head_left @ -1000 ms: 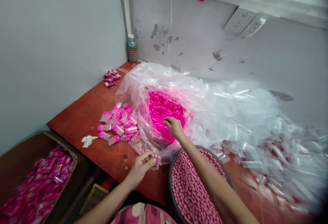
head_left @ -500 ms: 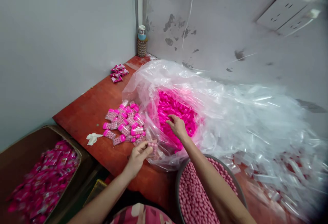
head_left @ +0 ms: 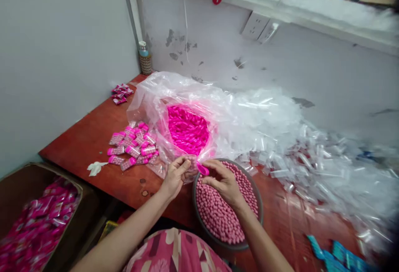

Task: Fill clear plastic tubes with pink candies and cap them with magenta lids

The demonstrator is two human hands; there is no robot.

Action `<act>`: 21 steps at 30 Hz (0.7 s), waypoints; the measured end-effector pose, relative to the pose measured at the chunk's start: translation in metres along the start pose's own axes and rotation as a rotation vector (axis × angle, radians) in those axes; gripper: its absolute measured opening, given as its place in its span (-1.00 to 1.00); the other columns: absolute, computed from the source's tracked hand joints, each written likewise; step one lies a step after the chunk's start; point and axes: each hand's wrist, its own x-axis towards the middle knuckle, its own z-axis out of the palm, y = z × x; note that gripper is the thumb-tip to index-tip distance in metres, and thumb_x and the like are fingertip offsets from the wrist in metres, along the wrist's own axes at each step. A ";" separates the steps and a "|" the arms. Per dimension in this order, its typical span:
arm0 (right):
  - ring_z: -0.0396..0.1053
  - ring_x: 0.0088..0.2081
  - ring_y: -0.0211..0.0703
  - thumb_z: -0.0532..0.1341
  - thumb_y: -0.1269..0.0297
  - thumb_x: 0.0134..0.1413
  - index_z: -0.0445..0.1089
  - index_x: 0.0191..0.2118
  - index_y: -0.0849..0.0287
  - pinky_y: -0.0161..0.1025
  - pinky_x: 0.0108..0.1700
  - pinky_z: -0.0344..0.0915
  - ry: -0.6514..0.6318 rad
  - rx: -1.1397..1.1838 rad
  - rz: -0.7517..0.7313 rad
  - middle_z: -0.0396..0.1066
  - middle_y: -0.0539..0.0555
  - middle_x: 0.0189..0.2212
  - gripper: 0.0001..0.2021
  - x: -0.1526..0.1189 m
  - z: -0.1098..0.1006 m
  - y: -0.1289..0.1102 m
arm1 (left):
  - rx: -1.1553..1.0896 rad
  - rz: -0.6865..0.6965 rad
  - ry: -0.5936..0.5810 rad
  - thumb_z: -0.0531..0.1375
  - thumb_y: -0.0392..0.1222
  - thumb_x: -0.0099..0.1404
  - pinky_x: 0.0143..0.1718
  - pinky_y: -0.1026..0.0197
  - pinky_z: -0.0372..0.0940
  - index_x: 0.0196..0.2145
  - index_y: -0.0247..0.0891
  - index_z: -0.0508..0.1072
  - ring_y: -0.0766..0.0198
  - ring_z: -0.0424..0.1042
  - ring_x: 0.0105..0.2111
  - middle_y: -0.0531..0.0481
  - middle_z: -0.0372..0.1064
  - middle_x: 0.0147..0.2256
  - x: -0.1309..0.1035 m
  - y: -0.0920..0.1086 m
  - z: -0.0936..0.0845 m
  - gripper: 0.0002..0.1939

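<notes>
looks like crinkled, glossy plastic in the bag (head_left: 170,82), smooth shiny plastic in the pink caps (head_left: 188,133) and clear tubes (head_left: 280,173); seems matt on the pink balls (head_left: 218,214), scuffed wood in the table (head_left: 77,143), cloth in the garment (head_left: 177,251).

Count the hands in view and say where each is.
2: the left hand, left of the bowl, holding a filled clear container; the right hand, above the bowl, holding a pink cap. No other hand shows.
</notes>
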 end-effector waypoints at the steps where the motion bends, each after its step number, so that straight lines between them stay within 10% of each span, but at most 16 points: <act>1: 0.27 -0.20 -0.13 0.25 0.31 -0.15 0.35 -0.18 0.09 -0.19 -0.16 0.21 0.032 0.004 -0.035 0.33 0.07 -0.24 -0.70 -0.009 -0.003 -0.001 | -0.016 -0.006 -0.028 0.22 -0.20 0.03 -0.35 0.24 0.33 -0.40 -0.35 0.35 0.37 0.37 -0.47 0.03 0.34 -0.44 -0.005 -0.005 0.006 -0.82; 8: 0.28 -0.15 -0.15 0.06 0.33 0.05 0.25 -0.12 0.13 -0.15 -0.08 0.19 0.324 -0.021 -0.026 0.33 0.09 -0.19 -0.77 -0.041 -0.028 -0.013 | 0.362 0.141 -0.198 0.14 -0.16 0.11 -0.24 0.22 0.27 -0.26 -0.30 0.39 0.27 0.35 -0.29 -0.03 0.36 -0.30 -0.026 -0.015 0.033 -0.77; 21: 0.28 -0.29 -0.13 -0.06 0.37 0.13 0.10 -0.01 0.25 -0.21 -0.29 0.27 -0.176 -0.897 -0.313 0.32 0.19 -0.30 -0.71 -0.049 -0.030 -0.019 | 1.092 0.453 -0.390 0.03 -0.15 0.20 -0.28 0.27 0.22 -0.23 -0.26 0.43 0.27 0.37 -0.34 -0.06 0.42 -0.34 -0.033 -0.008 0.027 -0.74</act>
